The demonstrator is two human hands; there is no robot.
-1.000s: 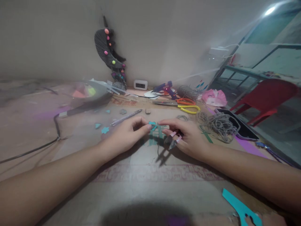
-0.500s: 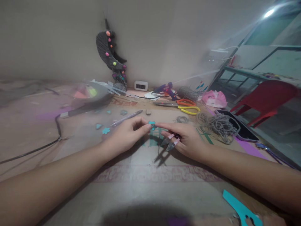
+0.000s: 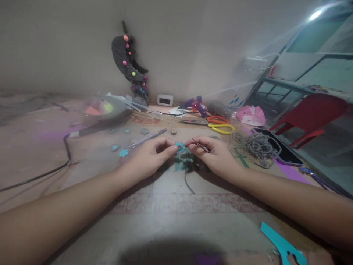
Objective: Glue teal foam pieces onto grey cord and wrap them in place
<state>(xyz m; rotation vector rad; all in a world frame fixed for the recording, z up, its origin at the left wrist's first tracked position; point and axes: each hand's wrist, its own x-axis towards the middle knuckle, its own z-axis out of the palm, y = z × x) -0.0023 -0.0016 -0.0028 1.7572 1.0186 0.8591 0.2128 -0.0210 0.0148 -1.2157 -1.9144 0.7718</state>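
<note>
At the far left, one black cable [image 3: 41, 177] runs over the table, below a blurred grey dish [image 3: 121, 107] which holds pink and yellow pieces. To the right of this cable lie a small turquoise triangular piece [image 3: 115, 147] and, near it, a flat turquoise flower [image 3: 123, 152]. Above them, a dark grey yarn-wrapped crescent [image 3: 120, 55] with coloured round dots hangs at the wall. A slim pale pen [image 3: 149, 138] lies just behind the left hand [image 3: 154, 152]. This hand is almost closed: its thumb and forefinger pinch the left edge of a small turquoise flower-shaped piece [image 3: 180, 146], which is between the two hands, above the middle of the table. Behind stands a white digital clock [image 3: 164, 100].

A thin grey string [image 3: 189, 182] trails below the piece. The right hand [image 3: 217, 152] is half curled, with a slim pointed tool [image 3: 200, 144] held among its fingers. Its fingertips are close to the flower's right edge; I cannot tell if they touch it.

Farther back are a purple glue gun [image 3: 190, 103] and scissors with orange and yellow handles [image 3: 222, 128]. At the right, tangled grey yarn [image 3: 256, 147] lies partly over a black flat phone-like object [image 3: 292, 156].
</note>
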